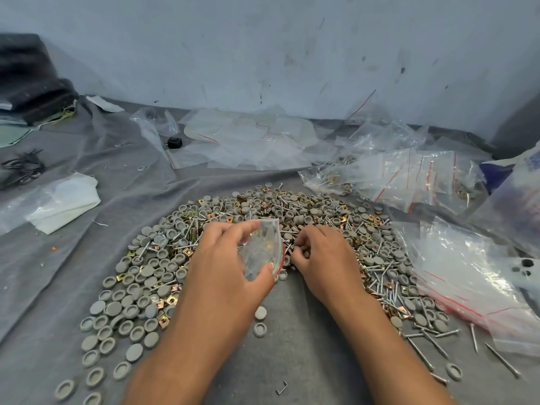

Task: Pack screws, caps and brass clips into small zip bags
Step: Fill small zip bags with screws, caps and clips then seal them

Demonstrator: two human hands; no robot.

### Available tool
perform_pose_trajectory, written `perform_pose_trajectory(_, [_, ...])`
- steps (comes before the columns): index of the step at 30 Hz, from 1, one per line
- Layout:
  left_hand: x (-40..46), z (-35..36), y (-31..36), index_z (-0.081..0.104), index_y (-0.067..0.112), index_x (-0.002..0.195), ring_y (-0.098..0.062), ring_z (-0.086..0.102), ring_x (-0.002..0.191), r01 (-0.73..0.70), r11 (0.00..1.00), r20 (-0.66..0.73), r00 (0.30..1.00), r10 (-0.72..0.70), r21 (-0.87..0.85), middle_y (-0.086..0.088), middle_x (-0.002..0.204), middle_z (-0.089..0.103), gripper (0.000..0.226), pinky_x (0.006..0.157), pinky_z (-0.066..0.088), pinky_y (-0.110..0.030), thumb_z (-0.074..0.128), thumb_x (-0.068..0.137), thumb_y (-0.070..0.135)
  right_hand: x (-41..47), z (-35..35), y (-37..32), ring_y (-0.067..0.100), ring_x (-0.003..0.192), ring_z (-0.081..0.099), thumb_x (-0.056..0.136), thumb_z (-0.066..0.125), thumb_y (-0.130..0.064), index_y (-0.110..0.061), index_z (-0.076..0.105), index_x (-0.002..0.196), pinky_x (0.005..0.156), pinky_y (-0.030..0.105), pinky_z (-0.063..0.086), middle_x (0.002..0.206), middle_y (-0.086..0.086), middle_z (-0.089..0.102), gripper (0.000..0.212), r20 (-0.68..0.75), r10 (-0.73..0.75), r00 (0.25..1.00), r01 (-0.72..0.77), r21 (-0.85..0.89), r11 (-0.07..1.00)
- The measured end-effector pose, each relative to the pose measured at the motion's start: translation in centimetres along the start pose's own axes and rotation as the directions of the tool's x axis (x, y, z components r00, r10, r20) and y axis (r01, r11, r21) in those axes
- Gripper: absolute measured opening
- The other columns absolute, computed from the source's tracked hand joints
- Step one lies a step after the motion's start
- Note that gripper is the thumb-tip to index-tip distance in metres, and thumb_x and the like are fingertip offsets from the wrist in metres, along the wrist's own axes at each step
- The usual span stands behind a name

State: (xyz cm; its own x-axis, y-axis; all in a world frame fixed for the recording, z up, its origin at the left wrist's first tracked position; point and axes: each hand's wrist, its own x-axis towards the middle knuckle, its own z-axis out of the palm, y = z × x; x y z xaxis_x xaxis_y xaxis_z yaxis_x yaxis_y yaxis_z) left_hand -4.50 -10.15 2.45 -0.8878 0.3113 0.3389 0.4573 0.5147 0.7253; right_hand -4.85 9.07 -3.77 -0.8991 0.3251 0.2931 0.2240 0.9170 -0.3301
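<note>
Head view: both hands are over one big mixed pile of grey caps, screws and brass clips, all spread on a grey cloth over the bench (way too many of each to count, easily hundreds of caps). The left hand holds one small clear zip bag with a red strip, thumb and fingers curled round it, mouth facing right; something brassy shows inside it. The right hand sits just beside the bag with its fingers curled down into the pile, pinching at small parts, but I can't make out which. Two loose caps lie between the forearms. Filled bags are heaped at the far right, empty bags near the wall, and one small black block sits among them.
</note>
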Motion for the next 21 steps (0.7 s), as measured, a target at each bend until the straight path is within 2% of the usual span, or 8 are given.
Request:
perform_pose_trajectory(3, [0.0,0.0,0.0,0.058,0.034,0.135,0.010,0.048,0.083,0.000,1.000,0.000,1.000,0.000,-0.001,0.021,0.100,0.043,0.058,0.074,0.034,0.000,0.077,0.081,0.025,0.1,-0.2,0.4,0.018,0.090,0.053,0.090,0.063,-0.024,-0.023,0.063,0.096,0.074,0.033,0.044,0.092,-0.006,0.059,0.006,-0.051,0.015,0.999,-0.012,0.062,0.998])
perform_pose_trajectory(7, [0.1,0.1,-0.1,0.057,0.034,0.136,0.012,0.047,0.086,-0.005,1.000,0.002,1.000,0.005,0.012,0.022,0.100,0.042,0.058,0.076,0.034,0.001,0.077,0.082,0.026,0.2,-0.1,0.7,0.015,0.097,0.054,0.094,0.061,-0.032,-0.029,0.065,0.116,0.083,0.035,0.048,0.101,-0.008,0.063,0.023,-0.011,0.024,1.000,-0.024,0.022,0.999])
perform_pose_trajectory(14, [0.1,0.5,0.0,0.058,0.032,0.136,0.016,0.046,0.088,-0.011,0.999,0.011,1.000,0.011,0.040,0.023,0.100,0.042,0.058,0.078,0.032,0.003,0.077,0.082,0.025,0.2,0.1,1.0,0.016,0.096,0.057,0.097,0.060,-0.037,-0.029,0.065,0.106,0.083,0.037,0.048,0.101,-0.009,0.064,0.013,-0.056,-0.003,0.998,0.006,0.047,0.999])
perform_pose_trajectory(18, [0.1,0.6,0.0,0.058,0.034,0.135,0.010,0.049,0.087,-0.011,0.999,0.016,1.000,0.011,0.038,0.023,0.102,0.043,0.057,0.077,0.034,0.001,0.077,0.082,0.026,0.6,-1.2,1.0,0.004,0.078,0.057,0.098,0.062,-0.035,-0.034,0.062,0.099,0.072,0.031,0.045,0.092,-0.017,0.063,0.001,-0.077,0.052,0.996,-0.025,0.318,0.948])
perform_pose_trajectory(19, [0.1,0.6,0.0,0.058,0.034,0.135,0.007,0.050,0.085,-0.010,0.999,0.019,1.000,0.009,0.038,0.023,0.102,0.043,0.057,0.077,0.034,0.001,0.077,0.081,0.027,0.5,-1.9,0.8,0.000,0.075,0.055,0.098,0.063,-0.034,-0.035,0.061,0.097,0.069,0.027,0.043,0.090,-0.018,0.063,0.003,-0.093,0.048,0.994,-0.006,0.405,0.914])
perform_pose_trajectory(21, [0.1,0.6,0.1,0.059,0.034,0.134,0.003,0.051,0.083,-0.010,0.999,0.022,1.000,0.009,0.040,0.024,0.101,0.043,0.057,0.078,0.033,0.000,0.078,0.081,0.027,-0.1,-3.3,-0.1,0.002,0.073,0.055,0.098,0.063,-0.034,-0.036,0.060,0.096,0.066,0.018,0.040,0.087,-0.017,0.063,0.005,-0.162,-0.015,0.987,0.099,0.522,0.847])
